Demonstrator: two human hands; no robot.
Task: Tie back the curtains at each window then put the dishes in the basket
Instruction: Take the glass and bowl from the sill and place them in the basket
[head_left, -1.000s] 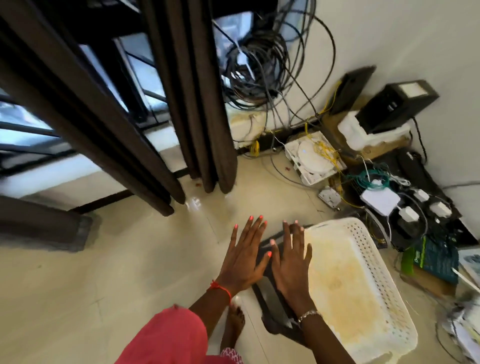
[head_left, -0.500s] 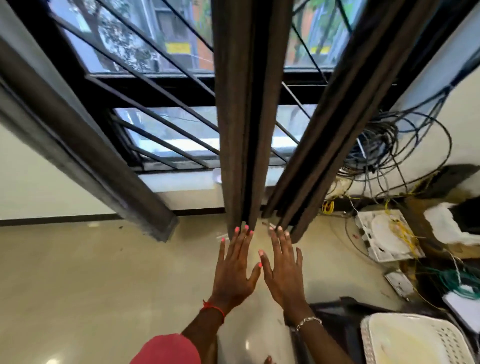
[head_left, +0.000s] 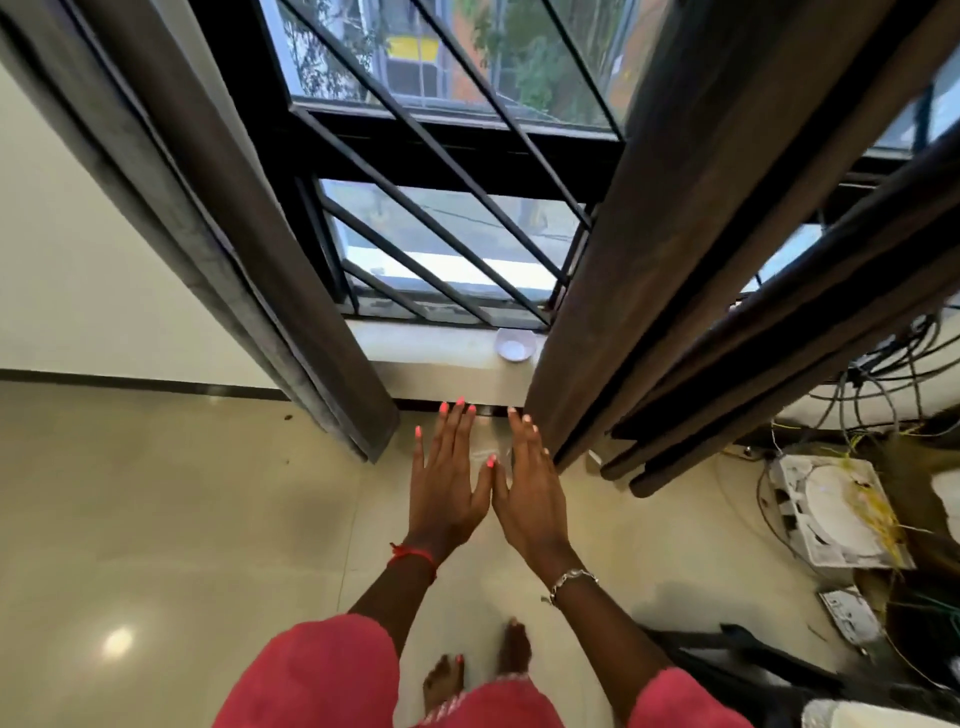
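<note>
A bowl (head_left: 515, 344) sits on the sill (head_left: 431, 345) between two curtains (head_left: 639, 249).

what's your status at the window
Left hand and right hand open, empty, side by side. Left curtain and right curtain hang loose, untied. Small white bowl on the sill beside right curtain.

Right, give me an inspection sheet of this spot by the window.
Surface: glossy cream floor.
Job's things: left curtain and right curtain hang parted, no tie seen; small white bowl sits on the sill; basket edge at bottom right.
Clutter: open white box with yellow fibres and a socket plate on the floor at right.
Hands: left hand and right hand open, flat, side by side, holding nothing.
Cables: dark tangle against the right wall.
Surroundings: barred window, trees and buildings outside.
</note>
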